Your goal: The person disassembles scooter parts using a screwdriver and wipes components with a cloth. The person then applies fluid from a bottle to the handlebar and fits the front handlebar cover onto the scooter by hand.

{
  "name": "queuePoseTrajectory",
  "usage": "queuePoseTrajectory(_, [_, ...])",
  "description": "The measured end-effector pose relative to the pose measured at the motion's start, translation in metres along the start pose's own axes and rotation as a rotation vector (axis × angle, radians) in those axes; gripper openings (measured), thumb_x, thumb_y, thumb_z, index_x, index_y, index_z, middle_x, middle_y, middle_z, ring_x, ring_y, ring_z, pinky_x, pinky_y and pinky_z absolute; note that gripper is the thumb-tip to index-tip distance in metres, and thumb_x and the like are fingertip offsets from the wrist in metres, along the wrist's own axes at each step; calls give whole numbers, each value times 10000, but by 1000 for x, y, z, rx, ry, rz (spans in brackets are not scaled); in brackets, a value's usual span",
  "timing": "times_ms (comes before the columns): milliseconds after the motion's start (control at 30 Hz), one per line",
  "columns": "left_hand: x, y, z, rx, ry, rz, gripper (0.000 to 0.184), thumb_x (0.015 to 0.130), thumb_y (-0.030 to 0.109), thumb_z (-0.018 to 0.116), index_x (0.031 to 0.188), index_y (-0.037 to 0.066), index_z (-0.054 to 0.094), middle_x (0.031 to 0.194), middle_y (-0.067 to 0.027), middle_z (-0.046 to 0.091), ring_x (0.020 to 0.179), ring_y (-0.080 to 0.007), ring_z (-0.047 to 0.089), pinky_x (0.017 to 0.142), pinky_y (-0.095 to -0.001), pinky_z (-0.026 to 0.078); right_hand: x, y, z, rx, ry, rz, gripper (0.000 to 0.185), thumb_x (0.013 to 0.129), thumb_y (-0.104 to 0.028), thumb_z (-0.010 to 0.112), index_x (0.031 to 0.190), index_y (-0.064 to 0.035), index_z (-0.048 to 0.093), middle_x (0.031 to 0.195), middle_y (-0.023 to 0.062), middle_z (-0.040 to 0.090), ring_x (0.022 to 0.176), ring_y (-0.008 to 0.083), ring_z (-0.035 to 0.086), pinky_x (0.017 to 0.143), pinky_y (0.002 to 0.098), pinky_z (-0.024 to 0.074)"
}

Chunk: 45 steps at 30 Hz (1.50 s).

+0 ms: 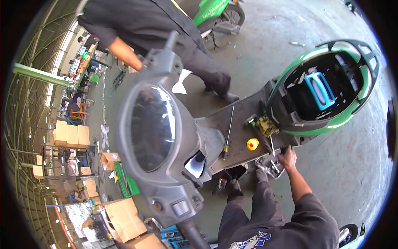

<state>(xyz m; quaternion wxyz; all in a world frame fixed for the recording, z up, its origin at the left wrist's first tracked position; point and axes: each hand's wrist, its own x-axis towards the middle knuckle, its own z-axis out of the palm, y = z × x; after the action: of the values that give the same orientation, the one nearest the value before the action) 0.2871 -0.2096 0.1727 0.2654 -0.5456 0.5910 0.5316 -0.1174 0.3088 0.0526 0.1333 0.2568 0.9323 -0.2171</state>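
Observation:
My right hand (288, 158) is closed at the lower edge of the scooter's footboard (244, 118), over a small dark thing I cannot make out. Just beside it is a silver metal part (269, 167), below the footboard. On the footboard lie a long screwdriver (229, 133), a yellow round-topped thing (252, 144), a green-handled tool (251, 119) and a dirty yellowish cloth (266, 125). My left hand is out of view. The scooter's grey front cover and dark display (153, 128) fill the left centre.
Across the scooter a co-worker's arm (126, 54) reaches behind the handlebar (163, 62). The open seat compartment (286, 101) holds a blue-framed thing (320, 91). Cardboard boxes (124, 218) stand lower left. Another green scooter (211, 14) is at the top.

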Motion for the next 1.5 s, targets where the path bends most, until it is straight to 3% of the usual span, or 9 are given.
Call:
queuePoseTrajectory(133, [-18,128,-66,-291,410,738,420,866,490,621,1000,92,634,911,-26,635,762,-181,606,607,-328,487,-59,15,-51,84,36,-216,418,638,-246,741,928,-20,543,909,192,611,874,384,604,779,472,492])
queuePoseTrajectory(233, [-127,265,-26,-290,534,1107,353,912,322,585,1101,25,561,1066,-68,595,929,-172,562,775,-288,439,-98,6,-86,111,97,-334,404,614,-242,747,892,-27,549,847,179,608,840,373,602,759,453,490])
queuePoseTrajectory(400, [-197,361,36,60,371,1691,454,832,269,659,1158,-6,503,1067,-106,565,1024,-227,513,867,-334,399,-163,-109,-203,323,99,-528,569,635,-208,772,1067,1,467,937,241,605,915,429,593,760,477,497])
queuePoseTrajectory(567, [-252,403,104,568,151,2178,534,722,294,762,1108,28,507,1036,-136,565,970,-314,530,882,-427,428,-228,-208,-299,503,19,-763,567,636,-185,759,1029,51,425,753,247,604,753,439,612,662,474,507])
queuePoseTrajectory(833, [-260,408,157,323,-25,2234,539,688,324,827,1055,64,530,1045,-143,603,947,-329,589,817,-456,489,-295,-246,-351,740,-251,-820,572,690,-192,739,1091,74,429,762,247,613,718,393,633,616,402,493])
queuePoseTrajectory(1100, [-253,403,168,53,-263,2201,613,740,405,785,1083,39,432,1107,-174,546,1029,-313,576,893,-431,487,-310,-247,-357,739,-192,-811,580,700,-164,736,1122,63,409,769,220,622,721,351,653,617,392,500])
queuePoseTrajectory(1300, [-247,403,173,-109,-359,2156,608,700,243,826,1079,62,386,1101,-178,534,1028,-312,584,930,-452,497,-310,-234,-349,779,-227,-951,607,711,-214,747,1153,61,435,931,252,618,854,387,641,719,414,523])
queuePoseTrajectory(1433, [-242,407,166,-105,-286,2176,614,683,224,840,1039,70,364,1090,-183,512,1025,-325,583,895,-429,525,-270,-180,-331,832,-396,-795,488,794,-180,731,1208,-18,531,992,133,651,884,199,618,787,324,502])
queuePoseTrajectory(1500, [-240,407,159,-112,-218,2159,654,664,217,863,1039,60,350,1081,-171,495,985,-335,608,892,-436,550,-234,-134,-292,802,-385,-333,349,871,-303,650,1003,19,627,828,125,664,730,161,610,650,346,483])
